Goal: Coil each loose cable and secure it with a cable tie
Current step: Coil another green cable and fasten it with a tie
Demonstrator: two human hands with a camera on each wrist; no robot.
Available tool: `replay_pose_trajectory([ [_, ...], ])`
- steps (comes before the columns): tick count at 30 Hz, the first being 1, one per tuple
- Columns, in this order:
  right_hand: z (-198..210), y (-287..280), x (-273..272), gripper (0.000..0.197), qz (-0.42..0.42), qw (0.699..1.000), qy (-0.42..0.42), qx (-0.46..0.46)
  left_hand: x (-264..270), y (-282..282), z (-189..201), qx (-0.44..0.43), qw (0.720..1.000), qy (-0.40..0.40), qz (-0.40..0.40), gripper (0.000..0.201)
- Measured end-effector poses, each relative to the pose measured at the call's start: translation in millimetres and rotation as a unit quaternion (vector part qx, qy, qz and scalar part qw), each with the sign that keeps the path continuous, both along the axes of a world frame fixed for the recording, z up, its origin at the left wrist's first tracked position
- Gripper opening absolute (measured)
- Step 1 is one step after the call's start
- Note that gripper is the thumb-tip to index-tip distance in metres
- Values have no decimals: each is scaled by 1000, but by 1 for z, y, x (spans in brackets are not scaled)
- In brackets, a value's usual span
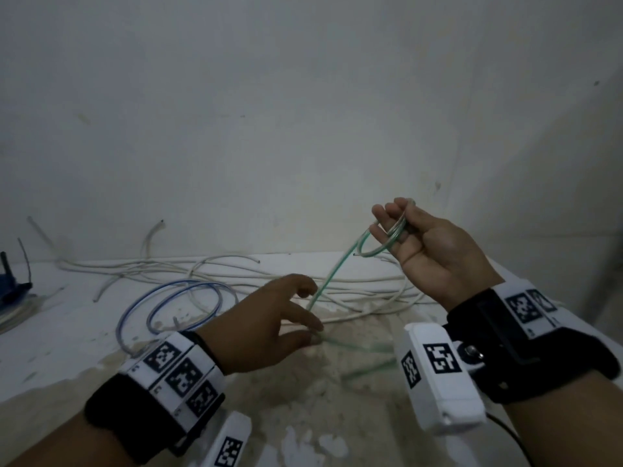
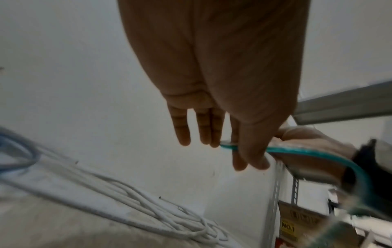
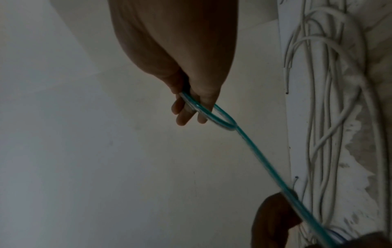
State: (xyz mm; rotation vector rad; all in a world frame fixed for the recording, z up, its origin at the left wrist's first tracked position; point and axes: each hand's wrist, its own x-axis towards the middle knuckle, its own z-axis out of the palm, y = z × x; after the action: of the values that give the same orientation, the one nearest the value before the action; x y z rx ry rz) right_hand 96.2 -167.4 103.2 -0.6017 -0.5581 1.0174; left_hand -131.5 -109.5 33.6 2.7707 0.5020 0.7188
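A translucent green cable [image 1: 332,274] rises from the worn white tabletop [image 1: 67,348] to my right hand [image 1: 394,224]. That hand is raised, palm towards me, and grips a small coil [image 1: 381,244] of the cable between curled fingers and thumb; the right wrist view shows the same coil [image 3: 214,117] in the fingers [image 3: 182,117]. Lower, my left hand [image 1: 313,308] hovers over the table. The cable [image 2: 297,151] passes between its thumb and index finger [image 2: 238,161], lightly pinched, with the other fingers straight. No cable tie shows.
Long white cables [image 1: 236,274] lie tangled along the wall at the back of the table. A blue-striped cable [image 1: 175,298] loops at the left. A dark blue object [image 1: 10,284] sits at the far left edge. A metal shelf with a cardboard box [image 2: 297,221] stands to the right.
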Motion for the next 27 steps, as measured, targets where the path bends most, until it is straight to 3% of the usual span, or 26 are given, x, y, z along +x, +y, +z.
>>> replay_pose_trajectory([
  [2, -3, -1, 3, 21, -1, 1000, 1, -9, -1, 1, 1, -66, 993, -94, 23, 53],
  [4, -7, -1, 5, 21, -1, 1000, 10, -20, 0, -2, 8, -205, 962, -168, 64, 46],
  [6, -11, -2, 6, 22, -3, 999, 28, -28, 4, -7, 13, -409, 868, -276, 65, 33],
  [8, -16, -1, 3, 22, 0, 999, 41, -32, 9, -12, 18, -534, 758, -367, 76, 26],
  [9, -18, -1, 2, 21, 2, 999, 43, -34, 11, -12, 19, -554, 727, -396, 91, 23],
  [10, -20, 0, -1, 21, 4, 998, 43, -35, 13, -12, 21, -555, 714, -414, 104, 20],
  [15, -28, 6, -14, 19, -4, 998, 42, -48, 14, -12, 22, -495, 758, -405, 127, 25],
  [18, -29, 8, -19, 19, -18, 997, 54, -55, 16, -18, 18, -478, 776, -392, 124, 15],
  [22, -32, 10, -26, 20, -23, 995, 47, -80, 16, -25, 13, -379, 861, -323, 98, 5],
  [24, -37, 12, -30, 19, -24, 995, 36, -91, 17, -28, 12, -329, 898, -280, 86, 10],
  [27, -45, 14, -35, 17, -36, 993, -14, -112, 17, -30, 8, -280, 931, -221, 76, 23],
])
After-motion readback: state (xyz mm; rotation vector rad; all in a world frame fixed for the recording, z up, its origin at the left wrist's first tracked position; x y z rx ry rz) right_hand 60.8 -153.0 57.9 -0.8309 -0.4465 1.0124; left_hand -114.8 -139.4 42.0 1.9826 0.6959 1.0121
